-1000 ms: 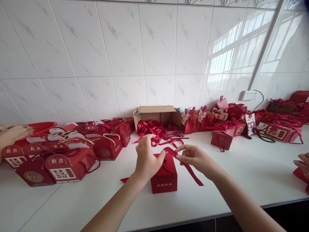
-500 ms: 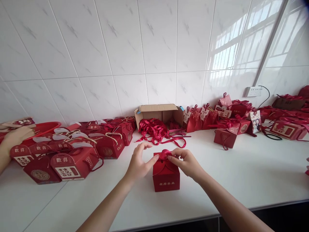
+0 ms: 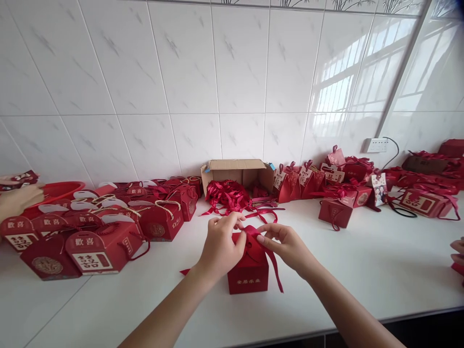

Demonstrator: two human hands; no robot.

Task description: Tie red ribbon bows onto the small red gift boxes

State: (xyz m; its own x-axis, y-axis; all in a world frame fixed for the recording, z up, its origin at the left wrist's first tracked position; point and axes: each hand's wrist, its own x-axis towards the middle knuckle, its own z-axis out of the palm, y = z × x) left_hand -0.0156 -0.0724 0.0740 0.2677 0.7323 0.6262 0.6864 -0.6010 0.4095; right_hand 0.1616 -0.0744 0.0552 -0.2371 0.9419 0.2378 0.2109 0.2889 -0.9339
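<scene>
A small red gift box (image 3: 249, 275) with gold characters on its front stands upright on the white counter before me. Across its folded top runs a red ribbon (image 3: 273, 266), one end hanging down the right side. The other end sticks out left, past my wrist. My left hand (image 3: 225, 241) is closed at the top of the box, thumb and fingers pinching the ribbon. On the other side my right hand (image 3: 281, 241) pinches the ribbon between thumb and index finger. Where the ribbon crosses itself is partly hidden by my fingers.
Many red gift boxes (image 3: 105, 246) crowd the left side. Behind my box lies a cardboard carton (image 3: 235, 165) with a heap of red ribbons (image 3: 226, 195). More boxes (image 3: 335, 212) stand at right. Another person's hand (image 3: 21, 200) shows at far left, and fingers (image 3: 457, 249) at the right edge.
My left hand has moved in to the ribbon and closed on it. A ribbon end now hangs at the right of the box and another shows at left. The view has tilted up slightly.
</scene>
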